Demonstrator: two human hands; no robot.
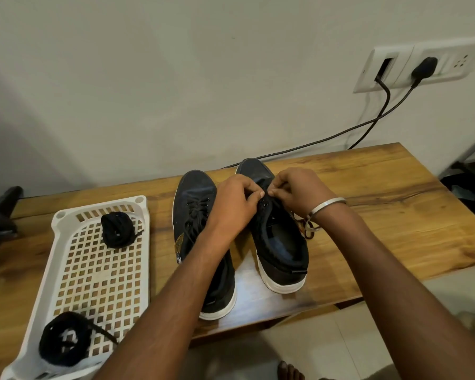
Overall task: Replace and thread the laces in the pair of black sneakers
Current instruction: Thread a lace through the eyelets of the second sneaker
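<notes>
Two black sneakers with white soles stand side by side on the wooden table, toes pointing away from me. The left sneaker is laced. Over the front eyelets of the right sneaker my left hand and my right hand meet, each with fingertips curled and pinching a black lace; the lace itself is mostly hidden under the fingers. A silver bangle sits on my right wrist. In the white basket lie two bundled black laces, one at the far end and one at the near end.
The table ends at the wall behind and at a near edge close to my body. Two black cables run from a wall socket plate down behind the table. A dark object sits at the far left.
</notes>
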